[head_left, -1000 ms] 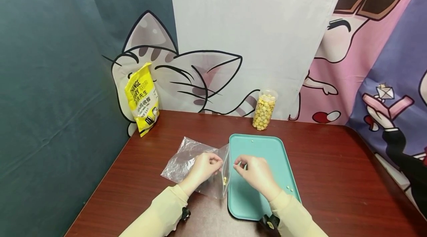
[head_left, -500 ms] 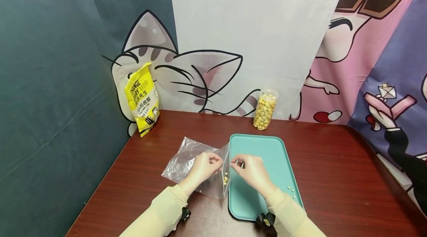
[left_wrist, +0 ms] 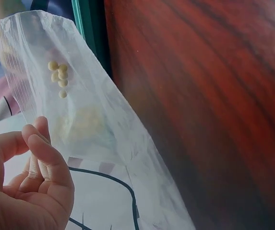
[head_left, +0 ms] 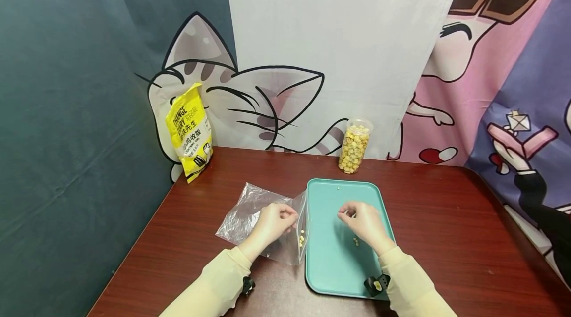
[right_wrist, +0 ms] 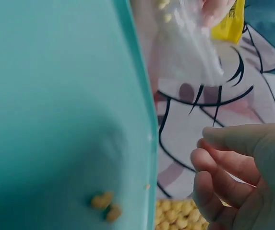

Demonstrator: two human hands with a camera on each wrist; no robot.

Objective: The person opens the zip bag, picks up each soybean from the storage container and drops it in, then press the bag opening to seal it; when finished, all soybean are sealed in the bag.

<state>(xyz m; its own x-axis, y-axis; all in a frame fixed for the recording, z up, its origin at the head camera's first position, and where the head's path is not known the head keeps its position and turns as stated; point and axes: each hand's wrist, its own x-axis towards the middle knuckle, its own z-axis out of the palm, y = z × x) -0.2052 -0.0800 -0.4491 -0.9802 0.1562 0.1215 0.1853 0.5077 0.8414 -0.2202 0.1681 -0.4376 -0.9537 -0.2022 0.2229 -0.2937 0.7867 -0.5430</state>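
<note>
My left hand pinches the rim of a clear zip bag, whose mouth gapes toward the tray. Several small round pale-yellow beans lie inside the bag near its mouth. Over the teal tray, my right hand hovers with fingers loosely bent. In the right wrist view, nothing shows between its thumb and fingertips. Just below that hand a small cluster of beans rests on the tray. Another tiny bean sits near the far rim.
A clear jar of yellow popcorn-like pieces stands behind the tray. At the back left, a yellow snack packet leans against the printed cloth. The dark red tabletop extends to the right of the tray.
My right hand was at the bag's mouth half a second ago and has moved right over the tray. More beans show in the bag than one second ago. The left hand stays still.
</note>
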